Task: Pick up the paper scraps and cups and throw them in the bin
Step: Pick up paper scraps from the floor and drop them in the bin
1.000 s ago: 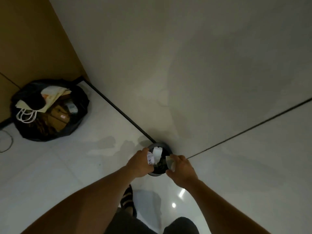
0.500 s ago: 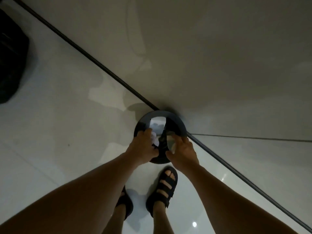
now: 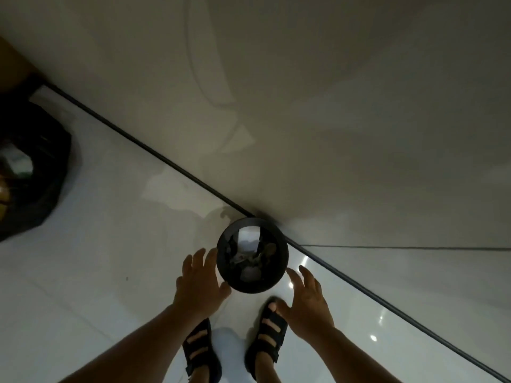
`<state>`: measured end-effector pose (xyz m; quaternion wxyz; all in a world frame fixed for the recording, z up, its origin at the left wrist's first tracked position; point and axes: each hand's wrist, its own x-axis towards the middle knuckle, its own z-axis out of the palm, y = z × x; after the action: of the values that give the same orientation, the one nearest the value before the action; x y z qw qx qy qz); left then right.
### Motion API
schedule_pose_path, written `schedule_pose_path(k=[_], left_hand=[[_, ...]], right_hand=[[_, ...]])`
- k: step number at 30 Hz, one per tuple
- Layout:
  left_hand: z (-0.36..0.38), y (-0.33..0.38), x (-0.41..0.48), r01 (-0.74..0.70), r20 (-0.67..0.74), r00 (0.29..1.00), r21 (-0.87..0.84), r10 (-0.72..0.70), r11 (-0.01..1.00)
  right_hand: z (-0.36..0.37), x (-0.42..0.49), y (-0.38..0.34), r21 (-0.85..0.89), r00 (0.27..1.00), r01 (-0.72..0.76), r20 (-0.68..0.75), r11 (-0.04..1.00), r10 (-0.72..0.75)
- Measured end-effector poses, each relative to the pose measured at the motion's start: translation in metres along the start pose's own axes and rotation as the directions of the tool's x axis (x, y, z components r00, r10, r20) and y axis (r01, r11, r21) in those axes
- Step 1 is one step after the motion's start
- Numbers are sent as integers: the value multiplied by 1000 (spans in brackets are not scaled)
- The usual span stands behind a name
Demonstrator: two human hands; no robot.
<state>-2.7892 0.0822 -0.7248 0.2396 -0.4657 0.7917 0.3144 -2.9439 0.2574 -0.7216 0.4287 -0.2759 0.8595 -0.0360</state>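
A round black bin (image 3: 224, 268) stands on the white floor in the corner where two walls meet. Inside it lie white paper scraps (image 3: 248, 241) and crumpled waste. My left hand (image 3: 199, 283) hovers just left of the bin's rim with fingers spread and nothing in it. My right hand (image 3: 305, 301) is below and right of the bin, fingers also spread and empty. Neither hand touches the bin.
A black rubbish bag (image 3: 30, 172) full of waste sits on the floor at the far left. My two feet in black sandals (image 3: 269, 331) stand right below the bin. A dark skirting line (image 3: 154, 153) runs along the wall's foot.
Both hands held paper scraps over the bin before; now they have let go and drawn back apart, open. The scraps lie in the bin. The view has tilted down towards my feet.
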Motion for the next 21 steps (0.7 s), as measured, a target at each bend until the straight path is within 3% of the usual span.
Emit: schedule_pose_path(k=[9,17,21], left_hand=[[-129,76,-85,-281,10,959,167,283,945],[-180,158,-199,-620,185,784,289,593,729],[-167,199,-261,-740,298,662,401,688,539]], right_hand=[[-109,-135,-39,75,980,-23,-196,997,37],[-136,-284,-44,150,908,-111,-386,982,162],[-131,-358,-17,253,837,-199,-458,947,299]])
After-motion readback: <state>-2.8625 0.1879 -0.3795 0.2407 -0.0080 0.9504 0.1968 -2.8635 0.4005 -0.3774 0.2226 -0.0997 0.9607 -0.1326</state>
